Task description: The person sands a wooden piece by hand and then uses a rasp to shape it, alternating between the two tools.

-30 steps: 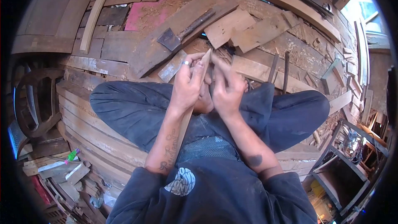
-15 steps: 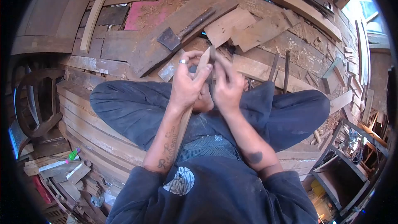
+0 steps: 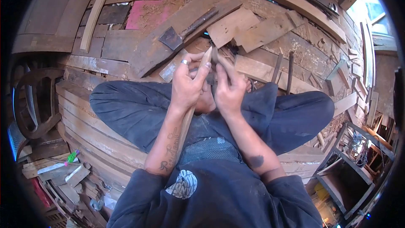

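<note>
My left hand point(image 3: 185, 84), with a ring on one finger, is closed round a long pale wooden stick point(image 3: 206, 60). The stick's pointed end faces away from me and its length runs back under my left forearm. My right hand point(image 3: 229, 95) grips a knife-like tool point(image 3: 225, 64) with a dark blade and a tan handle. The blade lies right beside the stick's tip, and the handle's rear end is partly hidden by my fingers. Both hands are over my bare foot point(image 3: 206, 101), between my crossed legs.
An axe point(image 3: 171, 39) rests on a wide plank point(image 3: 152, 52) ahead. Thin boards point(image 3: 233, 25) lie beside it, with two dark rods point(image 3: 290, 72) to the right. Wood shavings and scraps point(image 3: 76, 185) surround me. A dark open-sided frame point(image 3: 344, 181) stands at lower right.
Both hands, with the stick and the tool, have shifted very slightly left and nearer to me in view; the whole scene has moved a little too. The grips look the same.
</note>
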Action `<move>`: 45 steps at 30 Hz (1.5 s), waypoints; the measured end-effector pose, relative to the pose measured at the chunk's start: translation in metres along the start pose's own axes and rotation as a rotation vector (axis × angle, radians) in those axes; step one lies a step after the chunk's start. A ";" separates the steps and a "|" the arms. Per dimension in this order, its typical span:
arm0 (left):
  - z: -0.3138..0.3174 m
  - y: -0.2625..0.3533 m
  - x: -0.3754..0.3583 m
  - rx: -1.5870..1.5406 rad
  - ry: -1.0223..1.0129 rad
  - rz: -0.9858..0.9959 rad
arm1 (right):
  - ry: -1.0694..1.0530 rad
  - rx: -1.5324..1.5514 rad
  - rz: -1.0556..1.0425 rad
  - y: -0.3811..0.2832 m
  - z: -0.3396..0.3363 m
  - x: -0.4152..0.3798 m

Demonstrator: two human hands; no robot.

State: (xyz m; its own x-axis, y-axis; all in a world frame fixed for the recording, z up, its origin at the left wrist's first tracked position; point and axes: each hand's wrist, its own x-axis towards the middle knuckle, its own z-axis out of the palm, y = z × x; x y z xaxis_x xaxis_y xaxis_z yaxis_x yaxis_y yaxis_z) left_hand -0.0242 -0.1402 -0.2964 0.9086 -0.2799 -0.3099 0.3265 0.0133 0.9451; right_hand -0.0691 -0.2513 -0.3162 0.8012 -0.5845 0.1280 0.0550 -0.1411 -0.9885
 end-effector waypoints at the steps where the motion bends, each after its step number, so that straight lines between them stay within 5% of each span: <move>1: 0.001 0.000 0.001 -0.003 0.005 0.012 | -0.006 -0.001 -0.026 0.008 -0.001 -0.004; 26: 0.003 -0.008 0.006 0.039 -0.030 0.012 | 0.042 -0.053 -0.123 0.019 0.001 0.010; 27: 0.003 -0.012 0.005 0.042 -0.044 0.028 | 0.026 0.057 0.097 0.010 0.001 0.013; 31: 0.000 -0.005 0.009 0.048 -0.060 0.026 | 0.016 -0.024 -0.025 0.018 0.001 0.004; 35: 0.001 -0.020 0.009 0.026 -0.092 0.102 | 0.044 0.032 0.116 0.010 0.001 0.008; 39: -0.008 -0.006 0.011 0.040 -0.128 -0.003 | -0.025 -0.003 -0.102 0.018 0.001 -0.007; 43: -0.004 -0.005 0.004 0.078 -0.133 -0.039 | -0.013 -0.047 0.012 0.011 0.002 0.011; 45: -0.005 -0.003 0.005 0.069 -0.130 -0.031 | -0.041 -0.079 -0.095 0.014 0.000 -0.001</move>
State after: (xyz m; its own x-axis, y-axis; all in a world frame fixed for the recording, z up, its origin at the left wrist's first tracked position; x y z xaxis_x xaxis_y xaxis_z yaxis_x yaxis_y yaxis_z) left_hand -0.0193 -0.1372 -0.3010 0.8556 -0.4013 -0.3269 0.3305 -0.0623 0.9417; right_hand -0.0692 -0.2524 -0.3300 0.8185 -0.5326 0.2155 0.0856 -0.2578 -0.9624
